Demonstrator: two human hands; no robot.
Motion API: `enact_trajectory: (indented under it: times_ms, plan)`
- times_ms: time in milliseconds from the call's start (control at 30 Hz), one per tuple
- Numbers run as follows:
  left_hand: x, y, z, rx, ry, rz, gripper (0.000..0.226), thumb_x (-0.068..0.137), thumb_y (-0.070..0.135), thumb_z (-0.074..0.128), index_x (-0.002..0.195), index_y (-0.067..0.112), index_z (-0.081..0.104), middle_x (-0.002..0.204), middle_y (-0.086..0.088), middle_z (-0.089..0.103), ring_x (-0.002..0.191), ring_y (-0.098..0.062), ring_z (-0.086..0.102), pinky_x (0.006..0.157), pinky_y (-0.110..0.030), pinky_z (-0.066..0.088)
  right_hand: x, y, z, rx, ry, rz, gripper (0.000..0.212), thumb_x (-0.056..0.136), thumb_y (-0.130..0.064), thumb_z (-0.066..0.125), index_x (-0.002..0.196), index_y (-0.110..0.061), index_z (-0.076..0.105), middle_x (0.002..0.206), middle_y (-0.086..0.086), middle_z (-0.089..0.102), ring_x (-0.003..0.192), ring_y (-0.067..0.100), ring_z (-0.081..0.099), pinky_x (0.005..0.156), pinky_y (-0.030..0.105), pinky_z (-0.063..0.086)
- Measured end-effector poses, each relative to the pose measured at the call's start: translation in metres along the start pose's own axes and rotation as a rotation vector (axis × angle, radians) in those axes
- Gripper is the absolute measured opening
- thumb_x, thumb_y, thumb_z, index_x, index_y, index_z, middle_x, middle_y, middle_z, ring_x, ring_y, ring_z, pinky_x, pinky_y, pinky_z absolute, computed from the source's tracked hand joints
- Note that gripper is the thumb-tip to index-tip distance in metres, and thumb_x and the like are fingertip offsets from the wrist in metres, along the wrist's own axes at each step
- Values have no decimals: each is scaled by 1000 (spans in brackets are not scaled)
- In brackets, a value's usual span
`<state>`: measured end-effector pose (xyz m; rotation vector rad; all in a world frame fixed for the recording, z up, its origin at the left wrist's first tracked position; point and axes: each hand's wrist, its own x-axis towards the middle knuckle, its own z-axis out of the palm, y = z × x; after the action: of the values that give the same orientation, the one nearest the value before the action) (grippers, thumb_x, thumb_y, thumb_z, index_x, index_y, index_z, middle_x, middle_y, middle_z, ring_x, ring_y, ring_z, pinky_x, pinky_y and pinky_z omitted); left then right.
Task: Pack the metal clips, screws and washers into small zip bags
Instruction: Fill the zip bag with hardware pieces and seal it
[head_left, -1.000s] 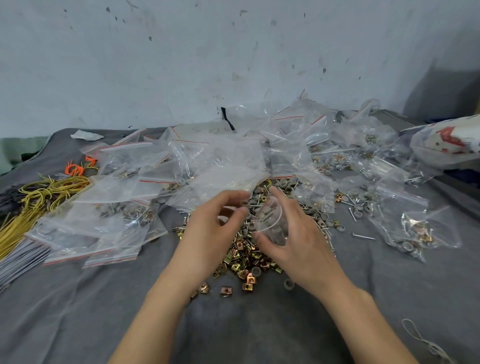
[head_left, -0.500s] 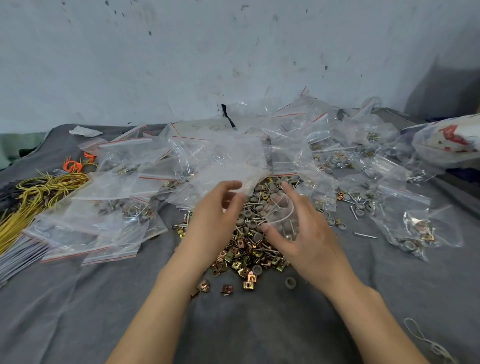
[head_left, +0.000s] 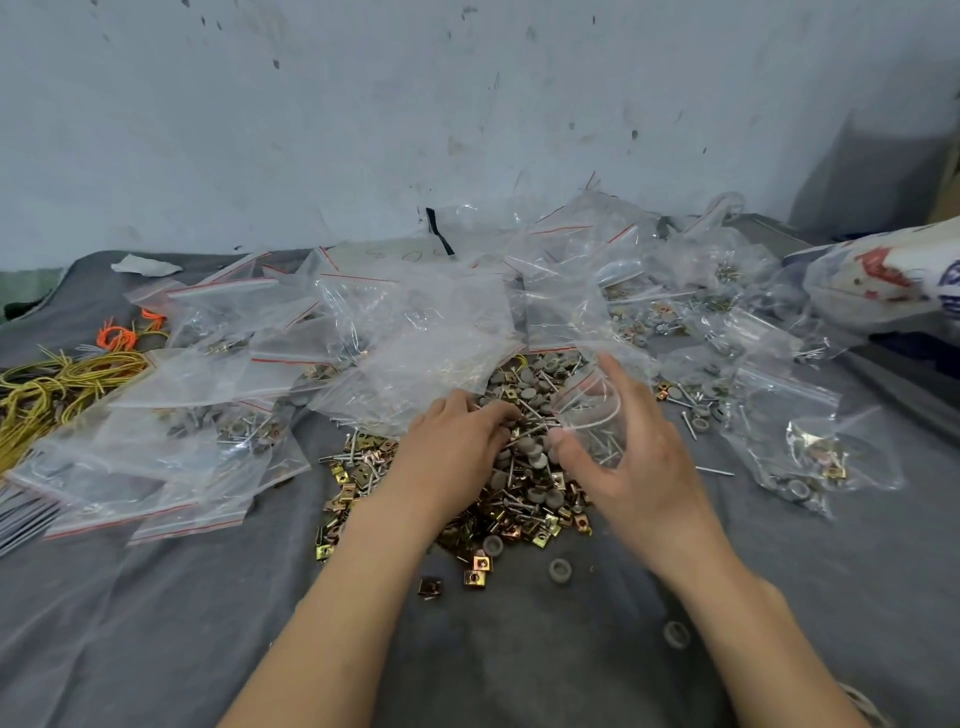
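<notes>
A heap of brass-coloured metal clips, screws and grey washers (head_left: 524, 493) lies on the grey cloth in the middle. My right hand (head_left: 631, 467) holds a small clear zip bag (head_left: 592, 410) open at the heap's right side, thumb and fingers curled round its mouth. My left hand (head_left: 457, 447) reaches into the heap, its fingertips bent down among the screws and washers; whether they pinch anything is hidden. Loose clips (head_left: 480, 564) and washers (head_left: 560, 570) lie at the near edge.
Several empty and filled zip bags (head_left: 218, 415) spread to the left, behind and to the right (head_left: 795, 447). Yellow and orange wires (head_left: 62, 379) lie far left. A large printed bag (head_left: 883, 280) sits at the right. A stained wall stands behind.
My left hand moved forward and down from the bag's mouth into the heap. My right hand shifted forward and right with the bag.
</notes>
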<state>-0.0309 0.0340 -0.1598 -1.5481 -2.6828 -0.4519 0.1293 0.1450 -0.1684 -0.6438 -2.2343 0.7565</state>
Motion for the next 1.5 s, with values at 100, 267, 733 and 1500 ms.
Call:
enact_trajectory:
  times_ms: [100,267,733,1500]
  plan:
    - [-5,1,1,-28,59,-6,27,103,41,42,125,34,54,118,1,49,113,-20,49,94,-37,45,-1,0,1,-16,-6,-3,86,86,-70,51,158,-35,19,134,-27,32,121,-17,23,113,38,33]
    - [-12,-6,-8,-230,177,-53,25,99,40,52,117,24,59,118,7,54,105,-7,53,92,-26,48,-3,-4,3,-15,-47,-10,92,83,-77,44,159,-32,19,154,-12,39,139,3,33,117,42,33]
    - [-16,20,-42,-775,190,101,44,100,17,55,140,33,48,107,20,70,91,5,63,73,-8,47,-4,-11,3,-18,-49,-76,90,87,-69,53,159,-25,22,152,-6,45,131,-8,31,111,37,35]
    - [-10,-6,4,200,250,-102,26,105,26,40,124,21,57,114,-1,57,104,-22,55,86,-35,48,-3,7,8,-27,-131,-75,78,88,-72,53,151,-45,16,143,-26,35,124,-8,33,109,35,39]
